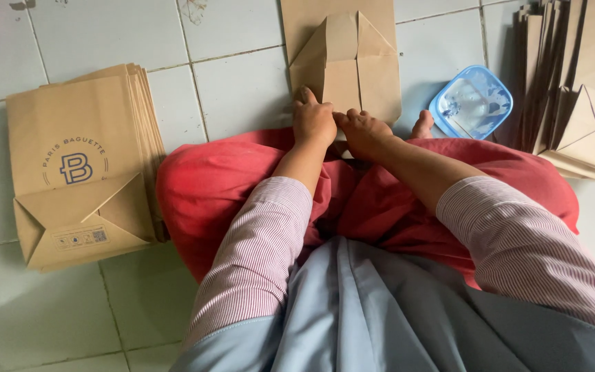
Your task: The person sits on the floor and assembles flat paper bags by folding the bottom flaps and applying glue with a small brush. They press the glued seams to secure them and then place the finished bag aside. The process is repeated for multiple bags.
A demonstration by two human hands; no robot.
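A flat brown paper bag [344, 65] lies on the tiled floor in front of my crossed legs in red trousers, its folded bottom flaps turned toward me. My left hand [312, 120] presses down on the near edge of the bag, thumb stretched along the left flap. Beside it, my right hand [364, 131] rests knuckles up on the same near edge, fingers curled; the two hands touch. The fingertips of both hands are hidden against the paper.
A stack of finished brown paper bags [80, 165] with a blue round emblem lies at the left. Another pile of bags [580, 89] sits at the far right. A blue-rimmed clear plastic tub [472, 102] stands between my knee and that pile.
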